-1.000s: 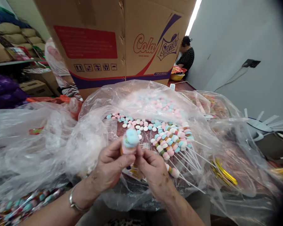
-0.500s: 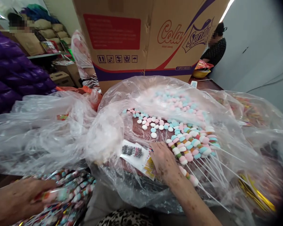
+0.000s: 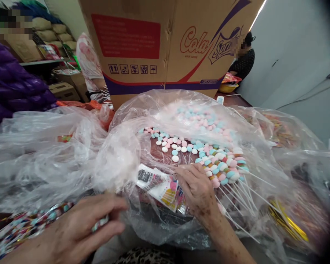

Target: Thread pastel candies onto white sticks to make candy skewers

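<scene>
Since half a second ago the left hand [image 3: 79, 227] has come in from the lower left edge toward the middle, and the right hand [image 3: 195, 187] has slid a little down onto the printed wrappers [image 3: 161, 185], which now show more of their pink and yellow print.

The right hand lies palm down with its fingers bent, the fingertips pressing on the top wrapper; whether it has pinched one free I cannot tell. The wrappers lie just to the left of its fingers, touching them, in a loose flat stack whose long side runs from upper left to lower right. The right hand is much the nearer to them; the left is well apart, lower and to the left.

The left hand is curled shut on a wrapped candy stick [image 3: 100, 222], only a short striped end showing between thumb and fingers. Just left of it lies a heap of wrapped sticks [image 3: 22, 227].

Beyond the right hand, bare candy skewers [image 3: 222, 167] lie side by side, their white sticks pointing lower right, and loose round candies [image 3: 178, 145] are scattered inside the clear plastic bag [image 3: 121, 154].

Behind stands a cardboard box [image 3: 165, 47] printed "Cola" and "Sprite" in script, with a red panel and a row of handling symbols; its small print is unreadable, as is the wrappers' barcode text
</scene>
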{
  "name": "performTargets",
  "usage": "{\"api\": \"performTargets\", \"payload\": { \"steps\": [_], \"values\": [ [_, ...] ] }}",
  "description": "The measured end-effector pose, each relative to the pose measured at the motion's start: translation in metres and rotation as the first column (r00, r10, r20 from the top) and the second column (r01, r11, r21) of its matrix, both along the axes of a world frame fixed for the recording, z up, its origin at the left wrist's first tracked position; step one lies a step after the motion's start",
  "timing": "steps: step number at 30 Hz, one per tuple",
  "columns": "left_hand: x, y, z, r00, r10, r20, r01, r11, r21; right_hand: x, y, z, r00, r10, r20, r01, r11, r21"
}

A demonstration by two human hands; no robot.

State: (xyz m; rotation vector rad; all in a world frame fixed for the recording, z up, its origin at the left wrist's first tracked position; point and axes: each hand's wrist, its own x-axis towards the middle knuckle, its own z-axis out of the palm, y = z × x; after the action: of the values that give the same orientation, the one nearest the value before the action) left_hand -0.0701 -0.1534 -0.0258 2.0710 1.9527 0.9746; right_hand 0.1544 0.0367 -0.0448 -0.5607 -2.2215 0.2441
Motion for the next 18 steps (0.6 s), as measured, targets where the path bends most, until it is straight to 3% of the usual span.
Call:
{"api": "performTargets", "payload": {
  "steps": [2,4,7,11,14,18],
  "values": [
    [0.022,0.035,0.016,0.992,-0.097,-0.076,0.102,0.992,0.069,0.003,-0.007,0.008,0.999,0.035,-0.012,-0.035,0.999,-0.022],
    [0.039,0.067,0.023,0.982,-0.137,-0.126,0.154,0.978,0.137,0.007,-0.015,0.015,0.999,0.038,-0.002,-0.038,0.999,-0.029],
    [0.056,0.099,0.018,0.968,-0.247,-0.037,0.246,0.969,-0.018,0.018,-0.024,0.02,0.999,0.028,-0.029,-0.031,0.996,-0.081],
    [0.059,0.115,0.01,0.911,-0.317,0.263,0.393,0.861,-0.322,0.038,-0.029,0.017,0.994,0.057,-0.09,-0.083,0.945,-0.316],
    [0.059,0.12,0.009,0.882,-0.34,0.327,0.447,0.823,-0.35,0.048,-0.03,0.013,0.992,0.025,-0.122,-0.07,0.924,-0.376],
    [0.065,0.124,0.009,0.882,-0.352,0.313,0.45,0.825,-0.341,0.049,-0.03,0.01,0.984,-0.053,-0.17,-0.001,0.953,-0.304]
  ]
}}
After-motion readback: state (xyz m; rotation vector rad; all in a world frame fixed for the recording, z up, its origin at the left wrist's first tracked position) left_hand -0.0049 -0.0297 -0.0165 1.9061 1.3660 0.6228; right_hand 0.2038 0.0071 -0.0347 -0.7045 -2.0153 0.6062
